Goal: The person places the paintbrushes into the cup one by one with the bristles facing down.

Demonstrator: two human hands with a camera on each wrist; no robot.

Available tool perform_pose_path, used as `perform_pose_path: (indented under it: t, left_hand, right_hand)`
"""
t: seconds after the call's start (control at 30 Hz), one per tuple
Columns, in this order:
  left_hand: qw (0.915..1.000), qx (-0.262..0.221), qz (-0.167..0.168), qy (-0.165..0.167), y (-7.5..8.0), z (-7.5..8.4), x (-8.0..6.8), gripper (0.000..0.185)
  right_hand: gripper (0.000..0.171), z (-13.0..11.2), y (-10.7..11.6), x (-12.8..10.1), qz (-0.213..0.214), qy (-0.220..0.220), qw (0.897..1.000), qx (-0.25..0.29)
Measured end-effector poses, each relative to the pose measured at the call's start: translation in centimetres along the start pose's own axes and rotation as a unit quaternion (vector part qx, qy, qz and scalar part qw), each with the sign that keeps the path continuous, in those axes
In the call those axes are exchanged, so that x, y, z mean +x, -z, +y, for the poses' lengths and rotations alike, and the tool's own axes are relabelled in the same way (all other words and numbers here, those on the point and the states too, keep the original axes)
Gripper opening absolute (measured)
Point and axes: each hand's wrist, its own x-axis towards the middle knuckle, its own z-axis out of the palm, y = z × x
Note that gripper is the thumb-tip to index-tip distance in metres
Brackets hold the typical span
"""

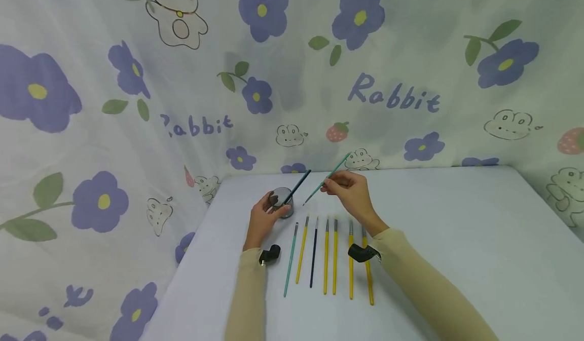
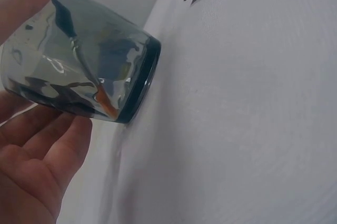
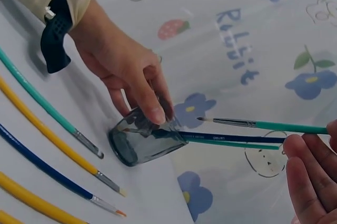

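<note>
My left hand (image 1: 262,221) grips a smoky clear cup (image 1: 286,210) near the back of the table, thumb on one side and fingers on the other. A dark blue paintbrush (image 3: 242,138) and a teal paintbrush (image 3: 247,144) stick out of its mouth. Through the wall in the left wrist view, orange bristles (image 2: 105,101) show near the cup's base. To the right of the cup, my right hand (image 1: 351,193) pinches another teal paintbrush (image 1: 336,168) in the air. Its bristle tip points down and left towards the cup, apart from it.
A row of paintbrushes lies in front of the cup, bristles away from me: a teal one (image 1: 290,262), a dark blue one (image 1: 313,260) and several yellow ones (image 1: 326,265). The white table (image 1: 456,239) ends at a patterned curtain (image 1: 310,77) behind and left.
</note>
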Motion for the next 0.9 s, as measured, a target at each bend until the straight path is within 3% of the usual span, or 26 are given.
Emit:
perform_pose_path:
  t: [0.3, 0.57, 0.9]
  left_hand:
    - [0.9999, 0.011, 0.004, -0.004, 0.3, -0.2, -0.1, 0.093]
    - [0.9999, -0.008, -0.003, -0.012, -0.3, -0.8, 0.1, 0.093]
    - [0.9997, -0.011, 0.012, -0.019, -0.1, -0.9, 0.0, 0.091]
  right_hand:
    - [0.018, 0.4, -1.7, 0.6, 0.007, -0.023, 1.0, -0.007]
    - [0.013, 0.8, -2.8, 0.7, 0.023, -0.052, 0.998, -0.008]
    - [0.016, 1.6, -4.9, 1.1, 0.029, -0.057, 0.998, -0.003]
